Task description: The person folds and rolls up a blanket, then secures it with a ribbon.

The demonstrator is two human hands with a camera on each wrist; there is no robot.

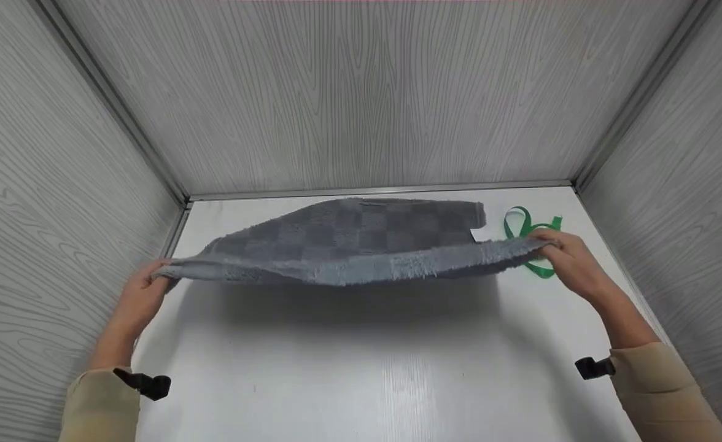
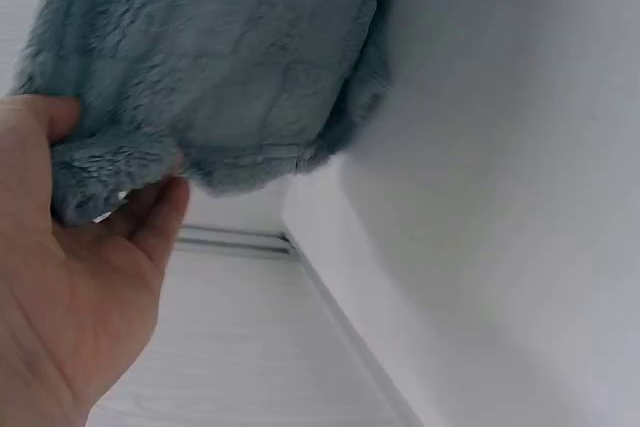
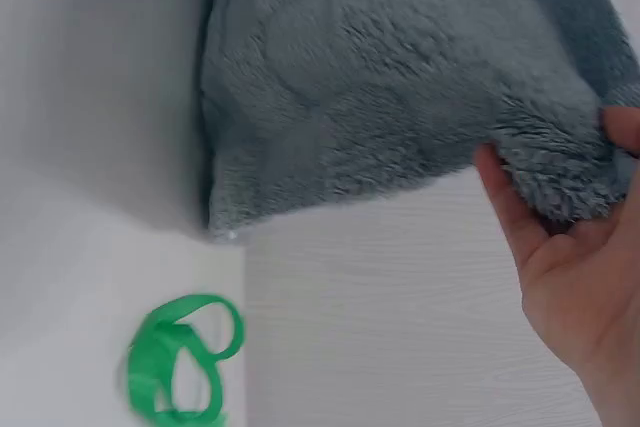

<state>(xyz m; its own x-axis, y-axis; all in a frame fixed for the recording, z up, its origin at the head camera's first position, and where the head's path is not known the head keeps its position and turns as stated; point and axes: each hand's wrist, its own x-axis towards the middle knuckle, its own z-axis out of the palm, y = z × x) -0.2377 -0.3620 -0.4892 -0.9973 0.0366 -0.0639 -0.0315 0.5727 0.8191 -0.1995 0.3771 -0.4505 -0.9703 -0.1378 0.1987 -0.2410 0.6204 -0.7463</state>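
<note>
A grey-blue plush towel with a checked pattern is stretched between both hands, its near edge lifted off the table and its far part lying towards the back wall. The left hand pinches the near-left corner; in the left wrist view thumb and fingers curl round the fluffy edge. At the other end, the right hand grips the near-right corner, with thumb and fingers bent about the fabric in the right wrist view. A green ribbon lies looped on the table beneath and behind the right hand.
The white tabletop carries the towel's shadow. Grey wood-grain panels enclose it at the back, left and right. Both hands are near the side panels. A small white piece shows beside the towel's notched right edge.
</note>
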